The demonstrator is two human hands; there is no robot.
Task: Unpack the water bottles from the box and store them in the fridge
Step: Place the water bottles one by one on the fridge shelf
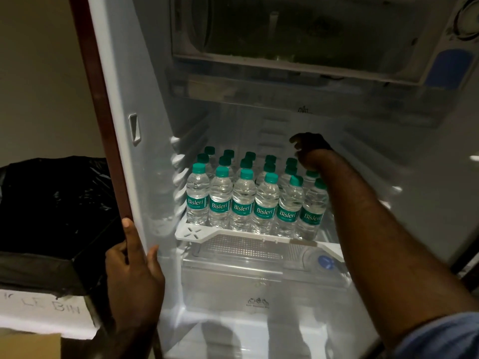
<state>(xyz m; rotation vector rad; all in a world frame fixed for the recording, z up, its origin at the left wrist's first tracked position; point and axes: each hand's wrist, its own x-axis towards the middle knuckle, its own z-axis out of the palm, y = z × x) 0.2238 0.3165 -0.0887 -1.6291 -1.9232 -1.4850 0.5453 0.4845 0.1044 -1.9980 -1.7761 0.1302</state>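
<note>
Several small Bisleri water bottles point(243, 200) with green caps stand upright in rows on the white fridge shelf point(194, 233). My right hand point(312, 152) reaches deep into the fridge, above the back right bottles. Its fingers hang loosely curled and I see nothing in them. My left hand point(134, 278) grips the front edge of the fridge's left wall point(116, 177), thumb up along the edge. A corner of the brown cardboard box point(28, 345) shows at the bottom left.
A clear crisper drawer point(259, 283) sits under the shelf, and the freezer compartment point(285, 35) is above. Left of the fridge stands a bin lined with a black bag point(51, 203), with a white hand-lettered label point(44, 312) below it.
</note>
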